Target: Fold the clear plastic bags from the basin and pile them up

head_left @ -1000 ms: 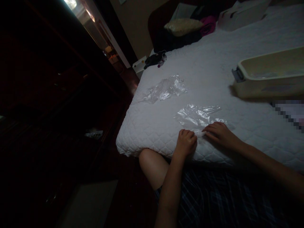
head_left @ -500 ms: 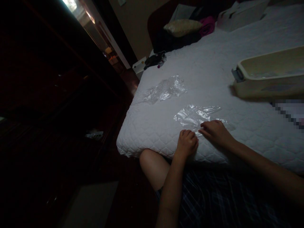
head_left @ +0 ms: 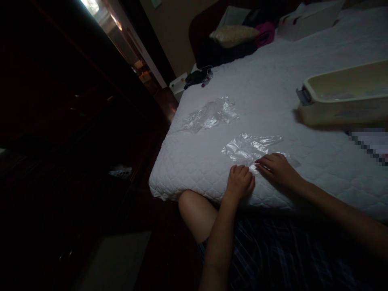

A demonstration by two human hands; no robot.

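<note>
A crumpled clear plastic bag (head_left: 242, 147) lies on the white quilted bed cover (head_left: 194, 161) just in front of me. My right hand (head_left: 277, 169) rests over its near right part, thumb and fingers pinched together on the film. Close by on the left, my left hand (head_left: 241, 182) is closed at the bag's near edge, knuckles up. Its fingertips are hidden, so what they hold cannot be made out. Farther off on the bed, a second clear plastic bag (head_left: 212, 113) lies crumpled and untouched.
A cream plastic bin (head_left: 339, 113) with a grey latch stands on the bed at right. Behind are a white box (head_left: 309, 22), a pale pillow (head_left: 235, 35) and a magenta roll (head_left: 265, 34). Dark furniture (head_left: 60, 121) fills the left. My knee (head_left: 194, 210) touches the bed's edge.
My right hand's fingers have straightened slightly and drawn together at the bag's near edge. The left hand has shifted a little, its fingers turned slightly. Both bags and the bin stay put.
</note>
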